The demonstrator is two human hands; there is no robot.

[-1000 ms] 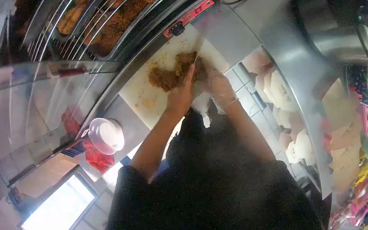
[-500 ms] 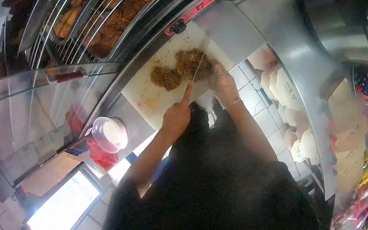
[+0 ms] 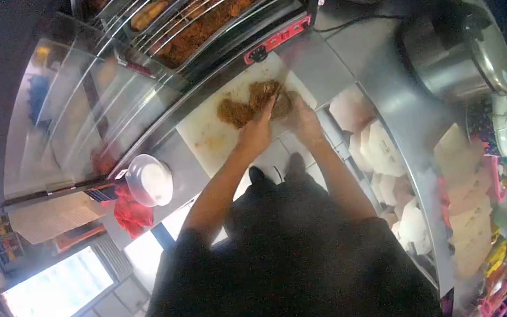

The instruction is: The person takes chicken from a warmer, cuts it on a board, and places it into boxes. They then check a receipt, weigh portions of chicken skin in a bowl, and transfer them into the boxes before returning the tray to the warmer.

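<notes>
While crumbs scatter over a white cutting board [image 3: 211, 140], two pieces of breaded fried meat [image 3: 234, 112] lie side by side at its far end, just below a glass-fronted warming cabinet [image 3: 210, 12] whose racks hold more of the same. The person's left hand [image 3: 255, 133] reaches in with fingers stretched flat onto the nearer piece, pressing rather than closing round it. The right hand [image 3: 303, 118] is curled against the right-hand piece; whether it grips a blade or the meat itself cannot be told, since the spot is small and blurred. The meat looks light and greasy, with a brittle crust likely to shed and a softer inside, so it would be best steadied from above or pinched gently at its sides, not squeezed. The board sits on a steel worktop [image 3: 382, 91] that bends away to the right, where a large steel pot [image 3: 448, 48] stands with its lid on. To the left of the board are a white lidded tub [image 3: 150, 181] and a red cloth [image 3: 131, 214]. Pale takeaway boxes [image 3: 385, 151] are stacked on a shelf under the worktop, with brown paper bags [image 3: 464, 191] beyond them. A red control strip [image 3: 277, 38] on the cabinet carries markings too small to read, and no brand is legible anywhere.
</notes>
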